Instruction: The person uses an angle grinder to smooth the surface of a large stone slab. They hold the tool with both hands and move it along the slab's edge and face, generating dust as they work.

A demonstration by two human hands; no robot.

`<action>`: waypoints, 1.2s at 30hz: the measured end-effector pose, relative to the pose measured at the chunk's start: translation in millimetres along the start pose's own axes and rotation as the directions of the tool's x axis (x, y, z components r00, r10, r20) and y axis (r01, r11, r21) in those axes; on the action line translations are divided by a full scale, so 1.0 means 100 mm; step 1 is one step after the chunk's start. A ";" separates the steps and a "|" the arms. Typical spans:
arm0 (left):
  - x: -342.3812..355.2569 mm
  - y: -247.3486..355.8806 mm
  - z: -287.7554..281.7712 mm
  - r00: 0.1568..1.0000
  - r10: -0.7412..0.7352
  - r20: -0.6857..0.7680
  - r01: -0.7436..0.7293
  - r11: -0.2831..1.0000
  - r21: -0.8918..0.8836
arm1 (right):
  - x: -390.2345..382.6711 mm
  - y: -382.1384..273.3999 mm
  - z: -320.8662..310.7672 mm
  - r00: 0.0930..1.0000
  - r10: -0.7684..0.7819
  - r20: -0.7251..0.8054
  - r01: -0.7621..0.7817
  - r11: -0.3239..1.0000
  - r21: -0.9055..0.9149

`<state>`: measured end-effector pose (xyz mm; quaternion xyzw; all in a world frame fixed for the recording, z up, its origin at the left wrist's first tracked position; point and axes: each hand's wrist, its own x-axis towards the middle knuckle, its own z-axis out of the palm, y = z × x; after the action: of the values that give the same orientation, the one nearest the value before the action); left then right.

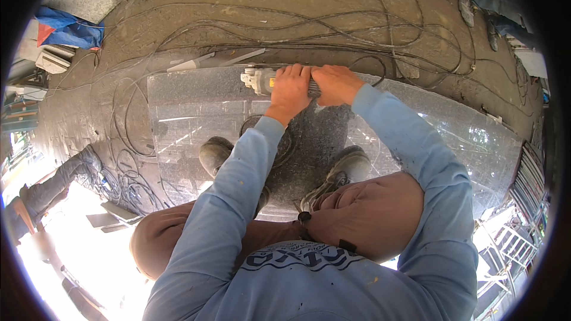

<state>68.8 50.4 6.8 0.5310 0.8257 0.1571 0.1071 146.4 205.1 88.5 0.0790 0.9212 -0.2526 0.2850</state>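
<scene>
I squat over a large, glossy, speckled dark stone slab (184,125) lying flat, with my shoes on it. An angle grinder (256,79) with a grey metal head lies sideways along the slab's far edge, its head pointing left. My left hand (291,92) is wrapped over the grinder's body just behind the head. Close beside it on the right, my right hand (336,84) grips the rear of the body. The disc is hard to make out, and the hands cover most of the body.
Black cables (333,21) snake across the muddy floor beyond the slab. Pale strips (190,63) lie at its far left edge. A blue and red sheet (71,28) is at upper left. Another person's leg (65,172) shows at left, another's shoe (467,9) at upper right. Stacked strips (529,172) stand right.
</scene>
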 end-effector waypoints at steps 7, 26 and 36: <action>-0.03 -0.14 0.02 1.000 -0.008 0.010 0.008 1.000 -0.005 | 0.14 -0.01 0.10 0.999 -0.026 -0.029 0.026 1.000 0.002; 0.00 0.07 0.04 0.999 0.028 -0.015 -0.028 0.999 0.017 | -0.07 0.09 0.08 0.998 -0.010 -0.056 0.010 1.000 0.001; 0.01 0.11 0.03 0.999 0.035 -0.006 -0.035 0.999 0.002 | -0.12 0.07 0.02 0.999 0.018 -0.027 -0.018 1.000 -0.016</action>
<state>78.6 56.0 7.6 0.5450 0.8168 0.1599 0.1014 159.5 209.7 90.8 0.0882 0.9262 -0.2414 0.2758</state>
